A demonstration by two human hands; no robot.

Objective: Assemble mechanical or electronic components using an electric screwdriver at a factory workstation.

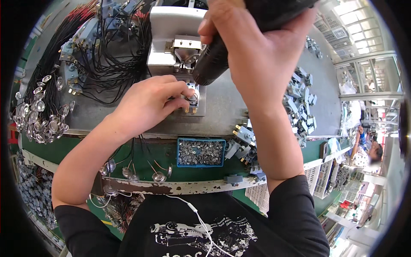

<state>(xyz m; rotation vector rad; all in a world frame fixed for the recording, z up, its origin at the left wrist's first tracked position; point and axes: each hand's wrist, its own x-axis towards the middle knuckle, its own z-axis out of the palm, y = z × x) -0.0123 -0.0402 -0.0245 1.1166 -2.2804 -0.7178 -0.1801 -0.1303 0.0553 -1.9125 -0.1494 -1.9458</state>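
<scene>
My left hand [150, 102] reaches in from the left, its thumb and forefinger closed around a small grey-blue switch [192, 103]. Two brass terminals point out of the switch toward me, and it sits on a metal plate in front of a metal fixture [187, 55]. My right hand [267, 60] grips a thick black power tool [212, 64], which looks like an electric screwdriver. The barrel slants down to the left and ends just above and beside the switch. Whether its tip touches the switch I cannot tell.
A blue tray [201, 164] of small metal parts stands near the bench's front edge. Grey switches [299, 100] lie in piles on the right. To the left are bundled black wires [113, 64] and round metal discs on leads [43, 115]. A person [364, 154] is far right.
</scene>
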